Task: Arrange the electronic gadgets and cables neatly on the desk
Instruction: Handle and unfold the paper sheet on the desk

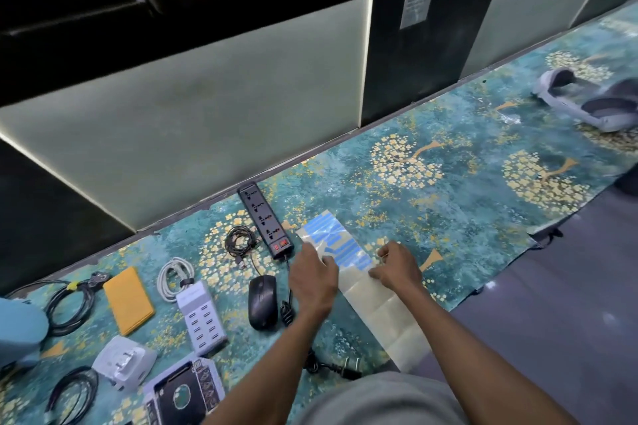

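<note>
One power strip [265, 220], one mouse [263, 302], one multiport charger [203, 317] and one yellow pad [128, 300]. Four cable coils show; the nearest is the thin black one [239, 240]. Two headsets [593, 98].

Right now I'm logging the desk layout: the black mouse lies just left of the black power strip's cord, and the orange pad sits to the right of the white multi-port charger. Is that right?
One detail is wrong. In the head view the orange pad sits to the left of the white multi-port charger, not the right. The black mouse does lie just left of the black power strip's cord.
</note>
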The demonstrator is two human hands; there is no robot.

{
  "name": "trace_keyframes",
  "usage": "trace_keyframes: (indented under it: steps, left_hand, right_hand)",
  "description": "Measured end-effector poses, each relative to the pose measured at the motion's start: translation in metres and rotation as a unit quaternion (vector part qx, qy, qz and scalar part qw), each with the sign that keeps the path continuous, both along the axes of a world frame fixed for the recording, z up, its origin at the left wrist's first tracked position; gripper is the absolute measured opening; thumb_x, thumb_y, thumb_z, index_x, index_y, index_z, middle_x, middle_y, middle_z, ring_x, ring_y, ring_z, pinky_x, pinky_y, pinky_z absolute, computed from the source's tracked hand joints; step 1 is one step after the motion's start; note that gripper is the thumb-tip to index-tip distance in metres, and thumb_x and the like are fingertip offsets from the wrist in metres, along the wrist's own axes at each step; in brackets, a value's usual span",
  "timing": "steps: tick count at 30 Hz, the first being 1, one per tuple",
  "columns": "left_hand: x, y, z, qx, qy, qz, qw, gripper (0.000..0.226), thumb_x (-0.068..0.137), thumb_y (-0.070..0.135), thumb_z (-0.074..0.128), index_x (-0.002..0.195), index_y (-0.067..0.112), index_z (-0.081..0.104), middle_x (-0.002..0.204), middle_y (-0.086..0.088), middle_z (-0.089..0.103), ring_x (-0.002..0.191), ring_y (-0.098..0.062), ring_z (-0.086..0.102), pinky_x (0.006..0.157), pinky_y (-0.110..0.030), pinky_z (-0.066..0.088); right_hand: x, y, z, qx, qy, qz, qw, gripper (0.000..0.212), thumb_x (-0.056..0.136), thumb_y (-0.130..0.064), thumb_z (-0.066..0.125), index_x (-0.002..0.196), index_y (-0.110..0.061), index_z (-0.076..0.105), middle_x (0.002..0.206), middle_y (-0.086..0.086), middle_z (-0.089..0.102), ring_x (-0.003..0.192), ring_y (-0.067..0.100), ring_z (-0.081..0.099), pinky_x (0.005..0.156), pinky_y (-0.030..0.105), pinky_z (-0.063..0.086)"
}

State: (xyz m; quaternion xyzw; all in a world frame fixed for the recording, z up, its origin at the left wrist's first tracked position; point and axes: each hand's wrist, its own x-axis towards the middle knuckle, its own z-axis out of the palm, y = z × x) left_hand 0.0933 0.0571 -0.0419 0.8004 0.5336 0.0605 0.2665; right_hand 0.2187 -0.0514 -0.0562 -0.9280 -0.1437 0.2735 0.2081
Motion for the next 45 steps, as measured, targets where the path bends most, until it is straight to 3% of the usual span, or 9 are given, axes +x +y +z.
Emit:
trace_keyframes:
  steps: [6,10,14,19,21,26,30,36,45]
  left_hand:
    - [0.009,-0.024,-0.037,-0.236,-0.094,0.112,0.961,0.053,0.066,0.043,0.066,0.098,0.0,0.062,0.091,-0.017,0.07,0.091,-0.039,0.068,0.07,-0.035,0.051]
    - [0.01,-0.003,-0.102,-0.289,-0.133,0.139,0.938,0.046,0.042,0.043,0.064,0.074,0.011,0.055,0.073,-0.016,0.069,0.067,-0.029,0.07,0.064,-0.057,0.061]
    - [-0.002,-0.023,-0.054,-0.271,-0.108,0.13,0.948,0.043,0.047,0.042,0.069,0.072,0.013,0.049,0.07,-0.011,0.058,0.067,-0.031,0.058,0.069,-0.054,0.058]
    - [-0.004,-0.036,-0.025,-0.285,-0.091,0.148,0.943,0.091,0.059,0.06,0.086,0.12,-0.001,0.058,0.119,-0.025,0.061,0.113,-0.041,0.06,0.091,-0.046,0.052]
    - [-0.005,-0.032,-0.017,-0.371,-0.154,0.16,0.902,0.092,0.054,0.061,0.092,0.119,0.001,0.066,0.117,-0.019,0.071,0.104,-0.035,0.07,0.086,-0.046,0.059]
    - [-0.015,-0.032,0.017,-0.662,-0.285,0.118,0.683,0.022,0.099,0.021,0.062,0.097,0.001,0.072,0.085,-0.016,0.078,0.069,-0.027,0.076,0.071,-0.037,0.063]
    - [-0.013,-0.03,0.012,-0.588,-0.293,0.126,0.743,0.019,0.085,0.003,0.073,0.103,-0.003,0.071,0.086,-0.014,0.076,0.064,-0.023,0.074,0.057,-0.032,0.061]
    - [-0.011,-0.028,0.004,-0.421,-0.272,0.07,0.863,0.019,0.075,-0.003,0.084,0.091,-0.007,0.074,0.079,-0.014,0.074,0.063,-0.023,0.069,0.057,-0.03,0.056]
    - [-0.012,-0.028,0.005,-0.365,-0.28,0.03,0.887,0.043,0.075,-0.005,0.083,0.11,-0.016,0.062,0.096,-0.026,0.074,0.072,-0.026,0.07,0.056,-0.03,0.057]
  right_hand:
    - [-0.011,-0.013,-0.008,-0.032,0.027,0.045,0.998,0.047,0.066,-0.024,0.083,0.103,-0.025,0.054,0.105,0.001,0.067,0.101,0.028,0.063,0.082,0.036,0.048]
    - [-0.014,-0.019,-0.008,0.011,0.049,0.034,0.998,0.045,0.068,-0.024,0.086,0.101,-0.026,0.055,0.099,-0.001,0.067,0.098,0.026,0.064,0.088,0.039,0.05]
    - [-0.017,-0.026,-0.007,0.133,0.095,-0.042,0.986,0.048,0.066,-0.013,0.091,0.103,-0.017,0.059,0.09,0.002,0.061,0.08,0.022,0.059,0.066,0.03,0.049]
    - [-0.025,-0.04,-0.007,0.256,0.078,-0.046,0.962,0.045,0.067,-0.007,0.091,0.094,-0.016,0.057,0.09,0.004,0.063,0.078,0.019,0.056,0.061,0.026,0.045]
    - [-0.026,-0.042,-0.005,0.306,0.1,-0.04,0.946,0.039,0.068,-0.008,0.091,0.088,-0.018,0.06,0.086,0.008,0.069,0.075,0.021,0.06,0.065,0.032,0.05]
    - [-0.03,-0.04,0.001,0.373,0.142,-0.043,0.916,0.035,0.066,-0.009,0.093,0.09,-0.02,0.07,0.082,0.013,0.072,0.075,0.021,0.063,0.072,0.04,0.054]
    - [-0.029,-0.043,0.003,0.343,0.063,0.003,0.937,0.027,0.07,-0.013,0.092,0.09,-0.02,0.075,0.09,-0.003,0.074,0.077,0.006,0.064,0.075,0.02,0.051]
    - [-0.028,-0.047,0.007,0.251,-0.053,0.087,0.963,0.021,0.074,-0.038,0.083,0.09,-0.026,0.078,0.085,-0.009,0.069,0.068,0.005,0.055,0.066,0.026,0.045]
    - [-0.03,-0.044,0.018,0.273,-0.026,0.063,0.96,0.012,0.077,-0.03,0.082,0.079,-0.019,0.08,0.071,-0.005,0.074,0.066,0.006,0.065,0.064,0.022,0.05]
